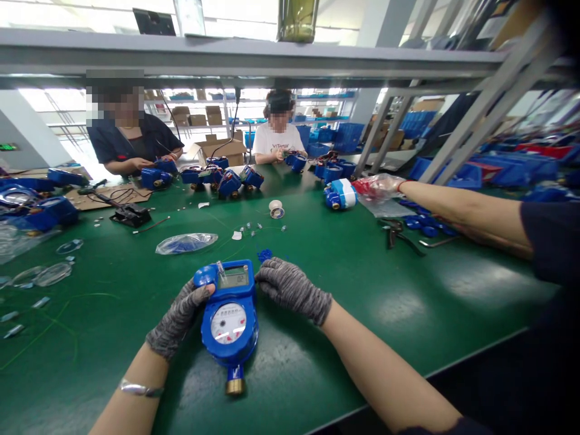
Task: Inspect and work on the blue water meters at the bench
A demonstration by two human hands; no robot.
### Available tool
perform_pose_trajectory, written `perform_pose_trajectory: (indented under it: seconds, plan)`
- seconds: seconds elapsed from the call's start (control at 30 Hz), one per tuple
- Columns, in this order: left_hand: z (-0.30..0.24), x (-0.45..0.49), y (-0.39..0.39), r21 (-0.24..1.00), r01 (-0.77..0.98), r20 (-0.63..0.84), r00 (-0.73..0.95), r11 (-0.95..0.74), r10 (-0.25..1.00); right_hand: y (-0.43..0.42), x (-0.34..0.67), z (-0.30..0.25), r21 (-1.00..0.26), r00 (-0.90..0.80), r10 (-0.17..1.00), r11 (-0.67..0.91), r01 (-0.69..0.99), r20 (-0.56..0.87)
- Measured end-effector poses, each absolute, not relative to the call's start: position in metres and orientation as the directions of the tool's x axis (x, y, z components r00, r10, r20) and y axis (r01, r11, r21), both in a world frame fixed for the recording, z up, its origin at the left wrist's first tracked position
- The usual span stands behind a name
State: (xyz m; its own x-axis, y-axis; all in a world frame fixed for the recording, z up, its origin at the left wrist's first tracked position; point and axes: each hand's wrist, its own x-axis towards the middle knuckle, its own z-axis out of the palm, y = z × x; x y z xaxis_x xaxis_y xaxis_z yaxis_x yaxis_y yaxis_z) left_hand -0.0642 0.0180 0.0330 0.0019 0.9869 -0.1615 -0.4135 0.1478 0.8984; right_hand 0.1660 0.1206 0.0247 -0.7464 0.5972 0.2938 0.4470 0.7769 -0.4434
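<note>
A blue water meter point(230, 319) with a round dial, a small display on top and a brass fitting at its near end lies on the green table point(136, 362) in front of me. My left hand point(179, 319), in a grey knit glove, grips its left side with the thumb on the upper left corner. My right hand point(292, 289), gloved the same way, rests its fingertips against the meter's upper right edge by the display.
A co-worker's arm point(453, 208) reaches in from the right, its gloved hand beside a wrapped blue meter point(341, 194). Two people sit across the table with several blue meters point(229, 181). A plastic bag point(186, 243), pliers point(399, 235), clear covers point(45, 275) and a tape roll point(276, 209) lie about.
</note>
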Motion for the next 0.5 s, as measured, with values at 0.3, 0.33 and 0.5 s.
perform_pose_trajectory:
  seconds: [0.3,0.33,0.5]
  plan:
    - [0.028,-0.063,0.022,0.900,-0.408,-0.154,0.036,0.155,0.987,0.132,0.143,-0.007,-0.988,-0.629,0.765,-0.152,0.030,-0.137]
    - [0.028,-0.063,0.023,0.902,-0.405,-0.153,0.033,0.153,0.988,0.131,0.140,-0.006,-0.978,-0.639,0.752,-0.209,-0.003,-0.159]
    - [0.043,-0.069,0.021,0.940,-0.287,-0.182,0.027,0.182,0.983,0.122,0.135,-0.006,-0.968,-0.628,0.770,-0.226,-0.107,-0.110]
